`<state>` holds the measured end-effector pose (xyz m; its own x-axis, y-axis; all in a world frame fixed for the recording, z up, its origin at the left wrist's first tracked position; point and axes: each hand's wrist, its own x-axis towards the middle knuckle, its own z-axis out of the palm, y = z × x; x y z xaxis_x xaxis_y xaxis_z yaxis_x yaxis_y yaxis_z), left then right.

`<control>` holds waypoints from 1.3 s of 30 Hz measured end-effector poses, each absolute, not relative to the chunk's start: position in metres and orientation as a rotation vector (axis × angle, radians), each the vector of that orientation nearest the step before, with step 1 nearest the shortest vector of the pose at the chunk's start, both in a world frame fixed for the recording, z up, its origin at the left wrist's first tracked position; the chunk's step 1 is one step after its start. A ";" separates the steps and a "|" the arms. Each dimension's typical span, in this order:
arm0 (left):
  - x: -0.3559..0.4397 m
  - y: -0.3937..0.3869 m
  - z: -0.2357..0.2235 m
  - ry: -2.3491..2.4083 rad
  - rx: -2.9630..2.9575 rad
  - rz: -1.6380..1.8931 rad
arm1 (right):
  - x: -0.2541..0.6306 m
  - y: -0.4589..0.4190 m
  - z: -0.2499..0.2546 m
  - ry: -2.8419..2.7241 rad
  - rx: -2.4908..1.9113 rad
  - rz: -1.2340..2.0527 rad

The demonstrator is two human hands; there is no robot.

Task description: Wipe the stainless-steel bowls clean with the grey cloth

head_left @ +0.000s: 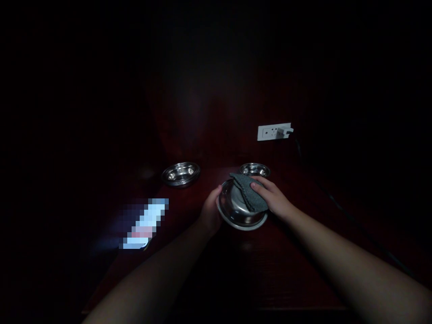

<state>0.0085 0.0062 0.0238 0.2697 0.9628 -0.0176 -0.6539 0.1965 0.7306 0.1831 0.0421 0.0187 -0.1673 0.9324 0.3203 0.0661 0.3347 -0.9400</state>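
Left hand [211,210] clamped on a bowl [234,208], right hand [274,198] clamped on a cloth [256,195] against it, stacked bowls [180,174] near the bench's [270,270] far left corner

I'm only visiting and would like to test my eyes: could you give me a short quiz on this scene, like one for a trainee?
1. What does the right hand hold against the metal bowl: A, a spoon; B, a gray cloth; C, a lid?
2. True or false: the left hand touches that bowl.
3. Fill in: seen by the wearer, the stacked bowls stand to the ____ of the held one.

Key: 1 B; 2 true; 3 left.
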 end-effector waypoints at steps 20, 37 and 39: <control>0.008 0.005 0.026 0.533 0.686 1.164 | 0.183 0.043 0.017 -1.515 -0.968 1.032; 0.007 0.006 0.025 0.493 0.716 1.164 | 0.184 0.043 0.017 -1.544 -0.966 1.002; 0.007 0.007 0.024 0.484 0.711 1.170 | 0.184 0.043 0.017 -1.545 -0.965 1.003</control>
<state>0.0072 0.0071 0.0238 0.3300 0.9438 0.0167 -0.6563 0.2167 0.7227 0.1839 0.0434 0.0168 -0.1667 0.9340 0.3159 0.0912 0.3336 -0.9383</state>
